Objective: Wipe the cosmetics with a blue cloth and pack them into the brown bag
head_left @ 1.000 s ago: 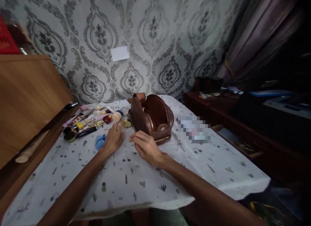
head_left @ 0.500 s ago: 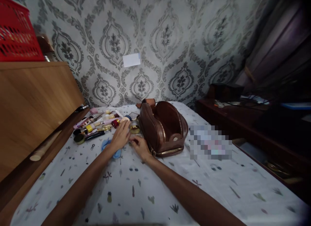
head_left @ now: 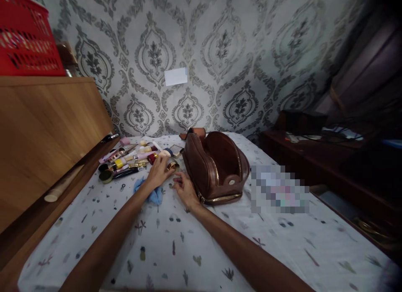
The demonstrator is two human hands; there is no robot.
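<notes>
Jar [head_left: 173, 164] looks hard, light; we'd pinch its gold sides. Left hand [head_left: 158, 172]: we can't tell; right hand [head_left: 186, 191]: fingers slightly apart.

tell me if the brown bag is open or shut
Open: the bag's zip edges stand apart at the top, and its brown lining shows between them.

Both slim forearms [head_left: 122, 225] and hands [head_left: 157, 174] are bare.
</notes>
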